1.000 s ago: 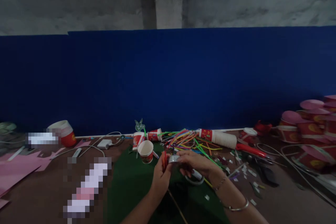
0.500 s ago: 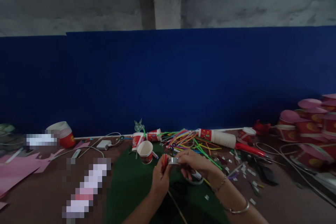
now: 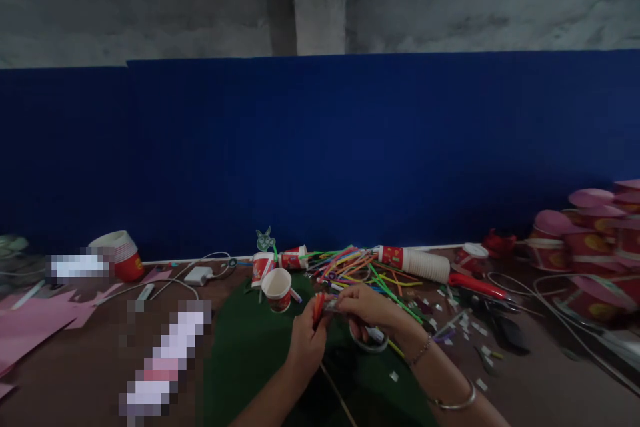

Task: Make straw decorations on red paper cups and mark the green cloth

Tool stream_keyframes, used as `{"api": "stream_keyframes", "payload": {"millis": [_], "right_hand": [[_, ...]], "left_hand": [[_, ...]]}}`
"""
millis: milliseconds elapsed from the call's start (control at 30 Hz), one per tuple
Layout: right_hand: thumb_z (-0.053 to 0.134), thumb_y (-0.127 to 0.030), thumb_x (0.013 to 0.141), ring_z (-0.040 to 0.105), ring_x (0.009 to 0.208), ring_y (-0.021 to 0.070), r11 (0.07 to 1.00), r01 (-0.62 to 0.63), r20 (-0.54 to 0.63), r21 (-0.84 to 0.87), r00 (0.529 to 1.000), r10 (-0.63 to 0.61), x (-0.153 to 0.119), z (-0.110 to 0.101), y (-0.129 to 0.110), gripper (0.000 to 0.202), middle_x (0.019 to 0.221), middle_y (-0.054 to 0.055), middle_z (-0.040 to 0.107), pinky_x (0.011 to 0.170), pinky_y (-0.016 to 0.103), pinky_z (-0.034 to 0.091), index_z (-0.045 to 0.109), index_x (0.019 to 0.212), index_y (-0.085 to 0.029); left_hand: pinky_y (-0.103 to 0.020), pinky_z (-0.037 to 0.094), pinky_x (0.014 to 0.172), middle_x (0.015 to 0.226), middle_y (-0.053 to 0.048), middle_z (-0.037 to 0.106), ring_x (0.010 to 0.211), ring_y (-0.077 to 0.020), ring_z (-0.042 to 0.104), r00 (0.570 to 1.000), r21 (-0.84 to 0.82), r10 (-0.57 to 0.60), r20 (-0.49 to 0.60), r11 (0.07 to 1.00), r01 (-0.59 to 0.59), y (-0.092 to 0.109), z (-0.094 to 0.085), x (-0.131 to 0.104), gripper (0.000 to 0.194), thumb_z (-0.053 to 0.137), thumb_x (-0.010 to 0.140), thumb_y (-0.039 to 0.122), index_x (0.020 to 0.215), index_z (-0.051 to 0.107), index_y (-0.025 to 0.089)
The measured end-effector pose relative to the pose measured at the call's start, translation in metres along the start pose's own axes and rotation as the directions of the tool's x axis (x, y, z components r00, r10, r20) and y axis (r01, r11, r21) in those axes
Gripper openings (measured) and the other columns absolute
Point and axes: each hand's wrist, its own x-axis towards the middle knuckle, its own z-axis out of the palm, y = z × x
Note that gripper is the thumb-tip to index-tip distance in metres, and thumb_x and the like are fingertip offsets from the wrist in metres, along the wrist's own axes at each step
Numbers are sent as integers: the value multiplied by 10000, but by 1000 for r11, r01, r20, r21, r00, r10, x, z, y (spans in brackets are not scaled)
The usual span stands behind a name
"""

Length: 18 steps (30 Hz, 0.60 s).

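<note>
Near the middle of the view, my left hand (image 3: 306, 340) is closed round a short orange-red piece (image 3: 319, 307) that looks like a folded drinking straw. My right hand (image 3: 367, 310) pinches a strip of clear tape (image 3: 331, 307) against that piece. Under my right palm hangs a ring-shaped tape roll (image 3: 371, 345), partly covered by the fingers. A thin pale stick (image 3: 337, 390) runs down from below my left hand. Both hands are over a dark green mat (image 3: 245, 360). Just behind them an open paper cup (image 3: 277, 290) stands upright.
Behind my hands lies a heap of coloured straws (image 3: 350, 267), beside a stack of paper cups (image 3: 425, 265) on its side. A red-handled tool (image 3: 477, 285) and white scraps (image 3: 465, 323) lie to the right. Pink-topped cups (image 3: 593, 233) pile up far right; pink paper (image 3: 35, 327) lies left.
The shiny loop of tape between my hands now looks flatter and lies against the orange piece. My right fingers have shifted slightly; the tape roll beneath shows more.
</note>
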Motion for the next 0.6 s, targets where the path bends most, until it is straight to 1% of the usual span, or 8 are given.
{"api": "stream_keyframes", "payload": {"millis": [67, 133, 200, 267, 367, 533, 600], "right_hand": [[507, -309, 745, 364, 225, 52, 999, 1, 46, 51, 999, -3, -2, 0, -3, 150, 358, -62, 543, 297, 163, 175, 507, 663, -182], [493, -309, 744, 370, 223, 54, 993, -5, 117, 119, 993, -9, -6, -1, -6, 127, 383, -60, 566, 290, 161, 144, 505, 729, -184], [484, -315, 739, 389, 232, 54, 985, -10, 179, 171, 984, -21, -8, -2, -8, 141, 414, -53, 588, 291, 160, 133, 503, 782, -182], [486, -323, 726, 403, 242, 53, 980, -2, 207, 198, 977, -40, -9, -3, -8, 170, 443, -42, 609, 294, 160, 138, 506, 807, -175], [493, -335, 712, 411, 245, 53, 978, 12, 203, 210, 978, -56, -7, -2, -6, 195, 457, -31, 621, 299, 154, 149, 505, 814, -169], [488, -329, 705, 395, 223, 60, 984, 15, 105, 176, 994, -34, -1, 3, -3, 160, 354, -49, 550, 309, 138, 146, 481, 731, -171], [481, -311, 700, 397, 226, 61, 983, 28, 106, 184, 993, -48, -1, 4, -3, 148, 356, -43, 553, 310, 137, 150, 495, 720, -165]], "left_hand": [[-267, 475, 758, 913, -46, 681, 825, -193, 618, 1000, -32, 8, -26, 999, -9, 1, 1, 0, 249, 541, 822, 308, 1019, 619, 177], [-261, 472, 751, 885, -43, 668, 808, -185, 608, 998, -69, 8, -56, 998, -12, 6, 1, 0, 233, 554, 817, 328, 982, 613, 175], [-261, 469, 750, 865, -43, 655, 799, -183, 601, 997, -98, 0, -78, 995, -7, 11, 2, 0, 241, 565, 810, 354, 961, 604, 169], [-264, 469, 743, 858, -45, 648, 788, -181, 597, 995, -133, -19, -97, 991, 6, 16, 2, 1, 265, 575, 801, 381, 953, 595, 165], [-263, 470, 722, 840, -41, 643, 767, -178, 592, 994, -179, -37, -101, 984, 19, 19, 1, 1, 297, 593, 781, 417, 941, 594, 167], [-265, 463, 748, 838, -33, 642, 783, -178, 586, 997, -186, -13, -74, 983, -1, 15, 0, 2, 297, 603, 778, 417, 949, 598, 173], [-261, 461, 745, 834, -27, 636, 773, -170, 583, 998, -195, -21, -63, 981, 9, 15, 1, 1, 290, 588, 794, 414, 957, 592, 174]]}}
